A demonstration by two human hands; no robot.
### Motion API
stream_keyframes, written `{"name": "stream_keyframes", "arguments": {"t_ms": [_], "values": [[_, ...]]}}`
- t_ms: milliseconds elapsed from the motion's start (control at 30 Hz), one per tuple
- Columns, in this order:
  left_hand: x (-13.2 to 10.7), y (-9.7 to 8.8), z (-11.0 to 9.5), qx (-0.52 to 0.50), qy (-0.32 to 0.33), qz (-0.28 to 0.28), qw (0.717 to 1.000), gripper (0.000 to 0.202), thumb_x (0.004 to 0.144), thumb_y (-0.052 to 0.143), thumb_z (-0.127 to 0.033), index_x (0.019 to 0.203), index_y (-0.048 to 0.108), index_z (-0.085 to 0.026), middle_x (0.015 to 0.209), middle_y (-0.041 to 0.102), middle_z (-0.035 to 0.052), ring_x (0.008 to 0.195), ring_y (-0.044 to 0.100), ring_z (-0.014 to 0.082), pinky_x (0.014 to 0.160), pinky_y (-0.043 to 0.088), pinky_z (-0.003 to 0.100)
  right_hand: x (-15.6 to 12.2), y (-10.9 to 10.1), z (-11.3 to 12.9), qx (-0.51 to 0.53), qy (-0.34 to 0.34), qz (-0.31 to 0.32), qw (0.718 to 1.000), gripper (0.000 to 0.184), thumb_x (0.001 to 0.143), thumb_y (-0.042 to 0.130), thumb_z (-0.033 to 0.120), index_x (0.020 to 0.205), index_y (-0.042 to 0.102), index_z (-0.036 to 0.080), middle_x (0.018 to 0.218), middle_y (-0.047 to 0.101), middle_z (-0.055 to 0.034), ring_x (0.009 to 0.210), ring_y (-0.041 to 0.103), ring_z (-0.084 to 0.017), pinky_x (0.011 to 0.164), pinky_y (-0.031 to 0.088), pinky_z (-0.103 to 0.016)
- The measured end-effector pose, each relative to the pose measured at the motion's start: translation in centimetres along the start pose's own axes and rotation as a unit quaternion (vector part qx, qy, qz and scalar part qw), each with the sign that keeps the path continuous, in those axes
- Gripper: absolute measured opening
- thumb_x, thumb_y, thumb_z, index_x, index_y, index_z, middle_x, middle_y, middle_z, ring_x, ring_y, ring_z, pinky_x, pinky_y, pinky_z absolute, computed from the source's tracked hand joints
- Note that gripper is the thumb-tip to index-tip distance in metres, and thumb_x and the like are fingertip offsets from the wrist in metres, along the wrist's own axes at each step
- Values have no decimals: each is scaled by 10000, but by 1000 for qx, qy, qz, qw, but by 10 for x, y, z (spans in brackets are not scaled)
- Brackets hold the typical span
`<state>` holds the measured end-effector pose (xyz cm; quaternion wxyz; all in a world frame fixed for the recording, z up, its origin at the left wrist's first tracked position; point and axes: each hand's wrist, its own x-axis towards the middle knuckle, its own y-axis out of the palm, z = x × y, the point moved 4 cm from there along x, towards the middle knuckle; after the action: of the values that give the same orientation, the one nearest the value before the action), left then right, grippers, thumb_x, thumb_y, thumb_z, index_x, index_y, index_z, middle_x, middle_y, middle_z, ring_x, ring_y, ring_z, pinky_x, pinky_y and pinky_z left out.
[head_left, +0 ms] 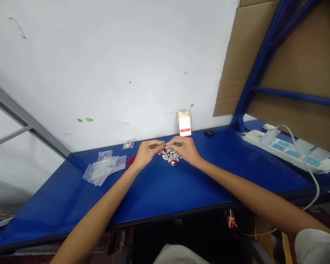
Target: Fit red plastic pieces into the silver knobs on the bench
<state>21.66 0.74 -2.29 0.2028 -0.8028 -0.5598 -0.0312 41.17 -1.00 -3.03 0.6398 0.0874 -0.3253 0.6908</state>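
**A:** Hands?

**B:** Bare left hand (pixel 147 153) and bare right hand (pixel 184 148) meet over the table, both closed to a pinch on a small transparent piece (pixel 163 146). It is too small to identify.

**A:** Step in hand?

**B:** Judged from the pose: fine two-handed work on that piece, held just above a cluster of round silver metal discs (pixel 173 160). The pinch calls for both hands to stay steady together.

**A:** Around them?

**B:** Thin red wires (pixel 130 161) lie just beside the left hand, then a loose pile of clear plastic bags (pixel 103 169) on the glossy blue table (pixel 165 194). Farther off are a small clear packet holding a silver disc (pixel 128 144), an upright white-and-red box (pixel 185 126), partly blurred, and a white power strip (pixel 286 150).
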Motion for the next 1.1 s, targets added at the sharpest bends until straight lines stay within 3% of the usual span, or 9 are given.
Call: {"name": "stream_keyframes", "arguments": {"t_ms": [133, 267, 333, 467, 567, 667, 800, 900, 1100], "values": [[-2, 4, 2, -35, -19, -9, 999, 474, 812, 845, -624, 924, 783, -168, 797, 756, 57, 714, 693, 195, 704, 595, 327, 2, -1, 7, -15, -42, 20, 999, 185, 1005, 704, 388, 962, 776, 223, 1001, 788, -64, 943, 737, -228, 846, 587, -324], [-4, 7, 1, -79, -21, 46, 996, 455, 890, 786, -604, 958, 782, -154, 863, 757, 78, 765, 704, 199, 746, 599, 333, 0, 2, 14, -92, -98, 55, 989, 137, 1092, 524, 285, 1039, 631, 217, 1080, 679, -75, 943, 663, -209, 878, 535, -328], [-4, 4, -3, -42, -3, 44, 998, 430, 955, 717, -584, 999, 794, -164, 946, 773, 85, 833, 717, 212, 788, 601, 343, 0, 3, 15, -133, -127, 74, 980, 118, 1108, 462, 238, 1061, 570, 227, 1097, 631, -74, 913, 625, -205, 856, 511, -329], [-6, -7, -20, 128, 92, -65, 985, 330, 992, 698, -498, 1164, 784, -230, 1200, 763, 81, 988, 708, 222, 844, 576, 337, 1, 0, 15, -161, -178, 86, 967, 107, 1112, 434, 191, 1062, 514, 243, 1076, 580, -61, 875, 584, -206, 797, 472, -326], [-8, 0, -25, 197, 148, -43, 968, 266, 961, 752, -445, 1136, 786, -247, 1202, 743, 83, 994, 689, 219, 800, 554, 322, 1, -2, 16, -173, -189, 95, 962, 111, 1103, 439, 170, 1061, 509, 245, 1064, 577, -56, 858, 575, -203, 766, 456, -320], [-8, 8, -18, 221, 152, -10, 963, 189, 941, 772, -394, 1056, 791, -245, 1144, 740, 73, 921, 670, 203, 771, 541, 322, 0, -3, 19, -188, -193, 104, 957, 135, 1080, 436, 138, 1050, 515, 242, 1057, 592, -58, 857, 575, -204, 764, 451, -321], [-7, 13, -10, 235, 135, 16, 963, 155, 921, 780, -359, 1021, 803, -243, 1112, 726, 60, 847, 643, 180, 754, 533, 317, 1, -2, 14, -192, -173, 119, 959, 151, 1039, 446, 116, 1049, 538, 236, 1064, 632, -66, 843, 581, -203, 743, 439, -316], [-7, 8, -14, 235, 134, -3, 963, 180, 959, 736, -367, 1075, 803, -247, 1101, 728, 54, 839, 648, 175, 766, 532, 315, 8, -8, 3, -122, -117, 103, 980, 123, 1038, 452, 153, 1040, 545, 233, 997, 675, -49, 818, 610, -194, 738, 444, -305], [2, -29, -11, 315, 121, -99, 936, 201, 1033, 597, -328, 1068, 758, -214, 1072, 735, 53, 849, 653, 185, 794, 521, 329, 31, -46, -22, -71, -24, 57, 996, 89, 1027, 530, 286, 977, 577, 228, 774, 655, 3, 665, 567, -174, 680, 430, -295]]}}
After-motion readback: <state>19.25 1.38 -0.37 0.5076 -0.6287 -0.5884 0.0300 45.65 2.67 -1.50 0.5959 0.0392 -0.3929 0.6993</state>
